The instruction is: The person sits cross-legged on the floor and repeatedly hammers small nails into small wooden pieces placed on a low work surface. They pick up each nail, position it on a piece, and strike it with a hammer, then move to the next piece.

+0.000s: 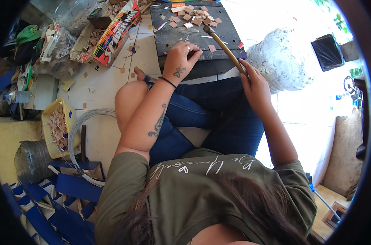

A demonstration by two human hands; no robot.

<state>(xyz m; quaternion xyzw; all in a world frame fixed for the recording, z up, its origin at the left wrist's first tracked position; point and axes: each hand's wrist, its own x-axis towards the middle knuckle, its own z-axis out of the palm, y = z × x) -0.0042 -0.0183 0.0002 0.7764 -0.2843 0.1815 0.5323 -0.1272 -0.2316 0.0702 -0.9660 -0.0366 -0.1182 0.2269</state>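
Observation:
My left hand (184,58), with a ring on one finger, hovers at the near left part of a black block-like worktop (228,41). Its thumb and fingertips are pinched together; whatever may be between them is too small to make out. The fingers of my right hand (255,86) wrap around the lower end of a brass-coloured, hammer-like rod (227,51). The rod slants up and left over the worktop, ending in a dark rounded knob. Small square wooden pieces (198,16) lie heaped at the worktop's far side. One lone square piece (212,48) sits between my hands.
At the left, a colourful printed box (116,34) and a yellow basket (67,149) hold more small pieces. A coil of grey wire (77,134) lies beside my left leg, near blue slatted parts (63,220). A bulky plastic-wrapped bundle (281,57) stands right of the worktop.

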